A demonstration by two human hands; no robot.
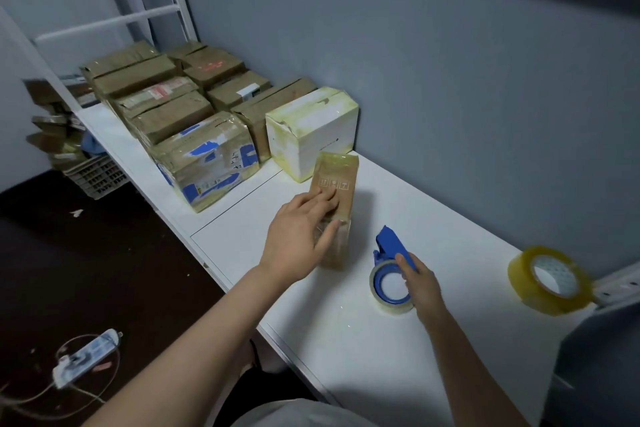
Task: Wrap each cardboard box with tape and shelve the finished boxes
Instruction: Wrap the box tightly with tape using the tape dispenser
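Found the small box (341, 180) to be brown cardboard sheathed in glossy, yellowish clear tape. Saw the same shiny tape skin, wrinkled in places, over the stacked cardboard boxes (156, 97) and over the smooth white box (311, 128). Noted smooth blue plastic on the tape dispenser (393, 243), and glossy translucent film on its roll (391, 305) and on the spare tape roll (519, 288). Took the table (346, 357) for smooth white laminate with a faint sheen, and the wall (450, 62) for matt paint.
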